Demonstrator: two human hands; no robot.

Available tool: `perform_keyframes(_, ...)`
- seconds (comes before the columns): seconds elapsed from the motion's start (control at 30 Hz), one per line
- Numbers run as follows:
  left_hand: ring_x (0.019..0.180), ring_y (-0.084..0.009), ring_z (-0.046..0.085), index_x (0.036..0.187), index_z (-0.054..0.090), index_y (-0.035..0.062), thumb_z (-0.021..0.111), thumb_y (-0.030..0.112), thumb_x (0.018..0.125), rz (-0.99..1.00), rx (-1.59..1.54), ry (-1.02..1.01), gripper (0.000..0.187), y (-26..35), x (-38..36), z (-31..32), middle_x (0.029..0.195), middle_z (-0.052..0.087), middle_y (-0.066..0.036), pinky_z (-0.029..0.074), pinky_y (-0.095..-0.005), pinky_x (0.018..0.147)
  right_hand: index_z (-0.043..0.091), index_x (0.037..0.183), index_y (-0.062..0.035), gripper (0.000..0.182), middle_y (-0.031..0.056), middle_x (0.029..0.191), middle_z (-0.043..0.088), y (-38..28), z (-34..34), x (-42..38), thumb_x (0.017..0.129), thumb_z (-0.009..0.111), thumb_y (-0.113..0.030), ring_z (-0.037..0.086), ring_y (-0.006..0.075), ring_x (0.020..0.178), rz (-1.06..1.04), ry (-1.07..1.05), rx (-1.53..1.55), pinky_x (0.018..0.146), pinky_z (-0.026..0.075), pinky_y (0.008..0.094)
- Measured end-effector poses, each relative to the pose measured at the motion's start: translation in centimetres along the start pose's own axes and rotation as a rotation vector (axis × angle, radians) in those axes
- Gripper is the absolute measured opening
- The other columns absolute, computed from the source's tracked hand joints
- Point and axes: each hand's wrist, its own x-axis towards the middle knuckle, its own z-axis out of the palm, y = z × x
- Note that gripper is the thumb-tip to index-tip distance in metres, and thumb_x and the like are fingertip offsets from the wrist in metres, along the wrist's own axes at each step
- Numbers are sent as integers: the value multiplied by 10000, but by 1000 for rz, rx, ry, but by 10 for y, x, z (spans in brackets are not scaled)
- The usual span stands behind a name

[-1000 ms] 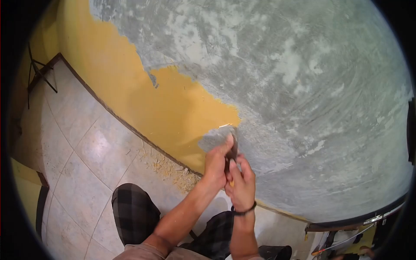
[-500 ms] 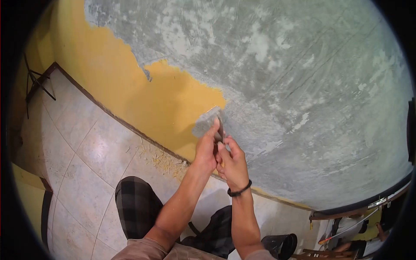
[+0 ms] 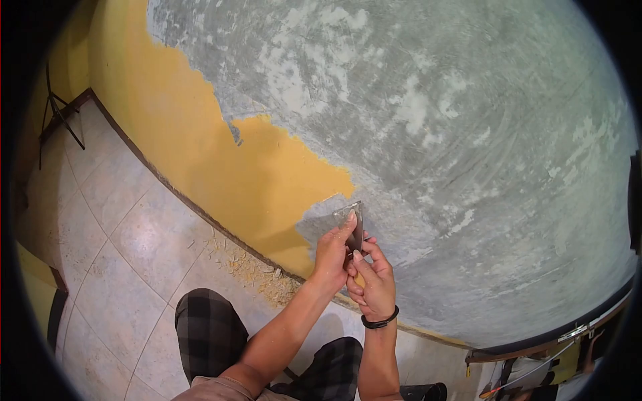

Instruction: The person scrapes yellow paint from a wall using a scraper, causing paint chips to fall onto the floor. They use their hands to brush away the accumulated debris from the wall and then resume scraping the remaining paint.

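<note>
Both hands hold a paint scraper [image 3: 356,230], its metal blade pointing up the wall. My right hand [image 3: 374,281], with a black band at the wrist, is closed round the yellowish handle. My left hand [image 3: 332,250] grips the blade from the left, its thumb lying along the metal. Behind the blade tip is a bare grey patch of the wall [image 3: 435,174], beside the ragged edge of the yellow paint [image 3: 241,190]. The fingers hide much of the handle.
Paint scrapings [image 3: 261,274] lie along the wall base on the tiled floor [image 3: 144,230]. My checked trouser knees [image 3: 208,327] are below. At far left stands a black tripod [image 3: 53,110]. A dark bucket [image 3: 428,392] shows at the bottom, with clutter at lower right.
Both hands and the scraper have moved down and slightly right in view, and the blade has come away from the yellow edge. The whole view has also shifted a little.
</note>
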Motion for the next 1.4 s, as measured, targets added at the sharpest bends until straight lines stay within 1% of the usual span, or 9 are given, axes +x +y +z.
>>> perform_keyframes(0.1,572,-143,593,865,542,-8,657,449,854,141,-24,101,471,11,3,12,824,629,-165,377,-214,323,526,1104,-95,169,38,704,491,-8,14,9,940,545,-132,360,48,401,40,44,13,316,230,169)
perform_keyframes(0.23,573,-145,592,832,543,-3,654,459,854,38,30,42,476,13,8,1,812,627,-162,387,-223,338,528,1101,-92,167,32,688,485,-11,22,9,937,543,-119,348,54,385,-4,85,-32,305,226,179)
perform_keyframes(0.47,665,-152,615,778,547,26,638,447,871,106,14,78,441,15,-4,14,719,599,-97,484,-262,530,531,1132,-73,207,18,656,474,-17,26,4,930,549,-110,365,46,404,-11,108,-101,330,244,176)
perform_keyframes(0.63,387,-103,462,751,555,21,621,455,881,97,71,56,457,28,6,17,632,575,-80,347,-230,337,537,1112,-72,187,18,666,473,-27,28,21,930,550,-113,356,43,409,13,142,-51,328,232,173)
perform_keyframes(0.77,319,-82,379,727,548,14,611,465,883,102,-4,102,482,24,4,19,589,564,-78,280,-220,291,541,1091,-65,170,21,659,474,-27,32,11,927,554,-111,341,42,384,-3,47,-100,311,213,183)
perform_keyframes(0.9,329,-86,379,751,544,9,632,476,864,15,8,72,488,25,-6,28,683,606,-122,270,-225,280,542,1097,-61,190,26,665,488,-30,32,2,913,573,-98,354,47,389,4,199,-111,310,208,183)
perform_keyframes(1.2,363,-86,401,741,550,3,644,454,864,102,-16,85,477,32,-1,30,668,592,-105,288,-229,307,544,1109,-54,197,24,653,492,-39,34,13,920,562,-104,344,49,386,13,152,-76,314,212,184)
perform_keyframes(1.33,401,-91,435,730,537,2,657,446,858,-50,-29,56,477,22,-6,25,704,603,-120,302,-238,322,545,1101,-53,185,20,656,492,-37,33,0,922,554,-103,341,40,390,15,156,-111,316,199,177)
perform_keyframes(1.4,424,-100,452,730,533,10,662,444,855,3,-57,103,470,27,1,33,708,603,-125,314,-238,334,543,1098,-55,187,21,659,490,-42,36,4,920,562,-110,342,44,388,-11,181,-132,314,201,177)
